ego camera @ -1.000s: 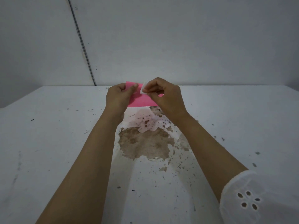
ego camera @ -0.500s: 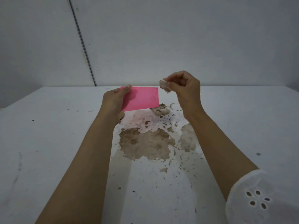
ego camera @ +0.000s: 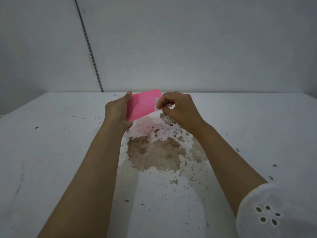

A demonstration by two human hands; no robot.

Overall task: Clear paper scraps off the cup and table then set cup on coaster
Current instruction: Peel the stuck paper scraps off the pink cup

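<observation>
My left hand [ego camera: 118,109] grips the left end of a pink cup [ego camera: 143,105], held on its side above the white table [ego camera: 51,152] and tilted up to the right. At the cup's right end, the thumb and fingers of my right hand [ego camera: 180,109] pinch a small white paper scrap [ego camera: 157,105]. The scrap lies against the cup's surface. No coaster is in view.
A large brown worn patch [ego camera: 154,155] with flaking white edges lies on the table below my hands. Dark specks and small flakes are scattered around it, mostly to the right and front. A grey wall [ego camera: 188,48] rises right behind the table's far edge.
Half a second ago my right hand was lifted away to the right with a scrap pinched in it. It is back at the cup's right end, pinching a white scrap. The cup has tilted.
</observation>
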